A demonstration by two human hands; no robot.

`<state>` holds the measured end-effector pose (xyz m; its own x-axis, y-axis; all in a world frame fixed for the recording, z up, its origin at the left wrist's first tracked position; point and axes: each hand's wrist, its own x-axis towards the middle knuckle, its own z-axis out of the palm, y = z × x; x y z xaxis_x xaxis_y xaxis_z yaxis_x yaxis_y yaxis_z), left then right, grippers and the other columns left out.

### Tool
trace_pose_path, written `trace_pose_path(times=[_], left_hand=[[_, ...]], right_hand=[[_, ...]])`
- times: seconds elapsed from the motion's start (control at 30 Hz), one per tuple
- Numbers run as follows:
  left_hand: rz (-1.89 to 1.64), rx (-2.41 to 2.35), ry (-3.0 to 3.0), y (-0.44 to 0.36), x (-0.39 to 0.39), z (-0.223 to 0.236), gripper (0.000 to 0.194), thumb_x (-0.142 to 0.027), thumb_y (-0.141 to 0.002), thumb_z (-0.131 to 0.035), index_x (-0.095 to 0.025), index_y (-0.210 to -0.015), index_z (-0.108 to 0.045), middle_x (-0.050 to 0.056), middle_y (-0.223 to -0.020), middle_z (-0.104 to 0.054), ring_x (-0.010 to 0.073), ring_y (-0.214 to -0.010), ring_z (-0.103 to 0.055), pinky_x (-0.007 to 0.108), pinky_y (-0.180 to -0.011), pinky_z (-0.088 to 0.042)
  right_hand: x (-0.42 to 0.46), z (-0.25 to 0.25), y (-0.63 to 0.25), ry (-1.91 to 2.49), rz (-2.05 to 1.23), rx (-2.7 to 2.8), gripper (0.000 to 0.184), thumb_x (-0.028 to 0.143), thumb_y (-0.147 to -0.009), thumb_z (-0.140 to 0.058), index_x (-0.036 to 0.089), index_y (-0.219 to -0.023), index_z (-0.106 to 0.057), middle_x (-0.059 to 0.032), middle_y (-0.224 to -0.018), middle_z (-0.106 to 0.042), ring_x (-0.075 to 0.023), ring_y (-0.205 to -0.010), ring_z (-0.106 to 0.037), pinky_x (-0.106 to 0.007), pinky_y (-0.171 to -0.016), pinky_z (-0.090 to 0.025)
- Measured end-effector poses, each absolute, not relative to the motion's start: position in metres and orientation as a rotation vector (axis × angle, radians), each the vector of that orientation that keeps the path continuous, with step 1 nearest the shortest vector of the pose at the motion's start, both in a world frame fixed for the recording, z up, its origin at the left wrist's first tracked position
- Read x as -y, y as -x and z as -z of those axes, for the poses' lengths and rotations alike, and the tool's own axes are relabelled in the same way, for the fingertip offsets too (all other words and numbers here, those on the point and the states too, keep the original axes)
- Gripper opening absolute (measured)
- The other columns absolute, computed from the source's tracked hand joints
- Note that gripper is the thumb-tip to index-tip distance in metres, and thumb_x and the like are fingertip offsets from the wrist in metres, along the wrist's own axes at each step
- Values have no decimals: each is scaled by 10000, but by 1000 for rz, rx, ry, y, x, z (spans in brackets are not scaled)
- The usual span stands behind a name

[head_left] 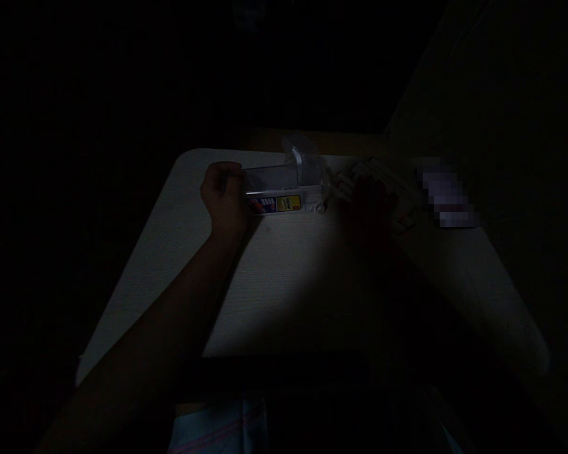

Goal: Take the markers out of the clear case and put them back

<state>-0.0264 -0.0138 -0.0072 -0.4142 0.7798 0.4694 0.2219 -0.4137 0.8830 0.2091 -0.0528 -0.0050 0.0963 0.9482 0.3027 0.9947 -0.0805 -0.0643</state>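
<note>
A clear plastic box (272, 178) lies on its long side across the far part of the table, its lid (301, 151) swung up at the right end. A blue and yellow label (274, 204) runs along its near face. My left hand (224, 198) grips the left end of the box, fingers curled round it. Deep in shadow, my right hand (372, 205) is over several pale, stick-like pieces (343, 183) right of the box. Its fingers are too dark to make out, as is anything between them.
The white table (274, 271) has rounded corners, and a dark shadow covers its right half. Near its far right edge lies a blurred-out, phone-like flat object (447, 195). Light blue cloth with pink stripes (218, 429) shows below the near edge. Surroundings are almost black.
</note>
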Motion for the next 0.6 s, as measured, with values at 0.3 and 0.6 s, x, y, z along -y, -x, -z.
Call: trace_pose_path(times=[0.3, 0.6], left_hand=[[-1958, -1317, -1363, 25, 15, 6, 60, -120, -762, -523, -151, -786, -568, 15, -768, -567, 122, -736, -524, 270, -698, -417], [-1985, -1311, -1381, 26, 16, 5, 105, -90, -734, -509, -140, -777, -591, 20, -761, -576, 120, -733, -524, 263, -678, -411]], right_hand=[[51, 1, -208, 2176, 271, 1955, 602, 351, -897, -301, 46, -1411, -374, -241, -1442, -404, -392, -1293, -372, -623, -1006, -259], [53, -1, -208, 2141, 273, 1967, 581, 302, -889, -304, 29, -1394, -388, -247, -1419, -425, -397, -1255, -392, -592, -971, -289]])
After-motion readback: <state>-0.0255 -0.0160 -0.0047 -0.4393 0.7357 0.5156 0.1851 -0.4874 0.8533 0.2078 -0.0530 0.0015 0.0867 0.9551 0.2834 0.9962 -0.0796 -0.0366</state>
